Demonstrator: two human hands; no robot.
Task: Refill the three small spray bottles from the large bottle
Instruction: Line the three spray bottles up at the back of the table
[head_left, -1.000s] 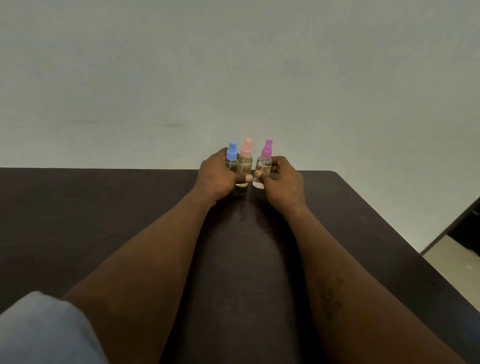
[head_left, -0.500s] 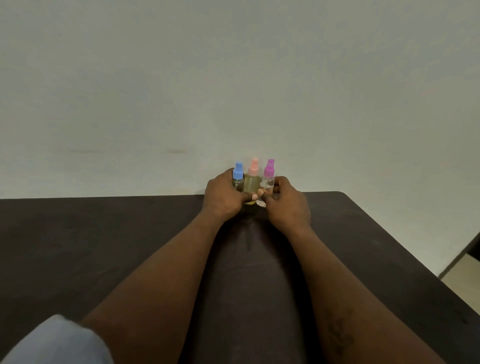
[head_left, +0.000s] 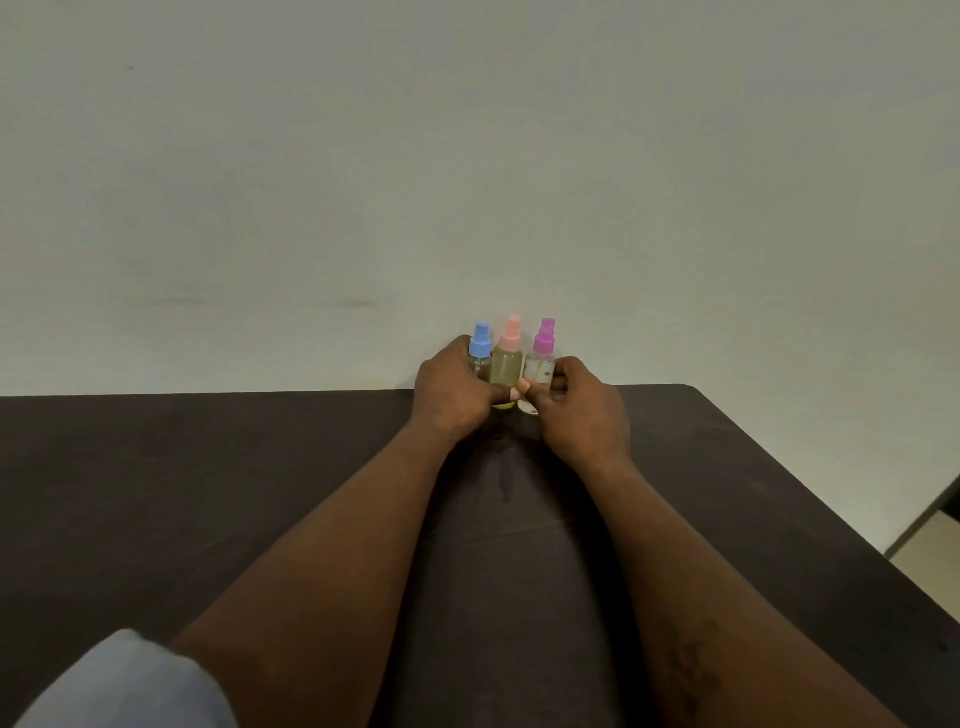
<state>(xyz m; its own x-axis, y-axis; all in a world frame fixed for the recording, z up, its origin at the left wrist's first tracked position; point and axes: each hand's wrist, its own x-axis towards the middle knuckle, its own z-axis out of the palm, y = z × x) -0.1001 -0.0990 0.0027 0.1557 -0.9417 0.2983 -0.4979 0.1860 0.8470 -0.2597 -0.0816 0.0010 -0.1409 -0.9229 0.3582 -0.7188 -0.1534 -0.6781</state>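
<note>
Left hand (head_left: 452, 389): curled round the small clear plastic spray bottle with blue cap (head_left: 480, 349), thumb across the pink-capped bottle of yellowish liquid (head_left: 508, 364). Right hand (head_left: 584, 408): clasps the purple-capped clear bottle (head_left: 541, 364). All three upright, pressed together at the far edge of the dark table (head_left: 208, 467), probably herded into one tidy row. Large bottle: unseen.

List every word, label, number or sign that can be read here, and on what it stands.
None can be read.
Small clear spray bottle with a purple cap: dark specks on its body, too blurred to read.
Small spray bottle with a blue cap and small yellowish spray bottle with a pink cap: no label shows.
Dark brown table and pale wall: no writing.
</note>
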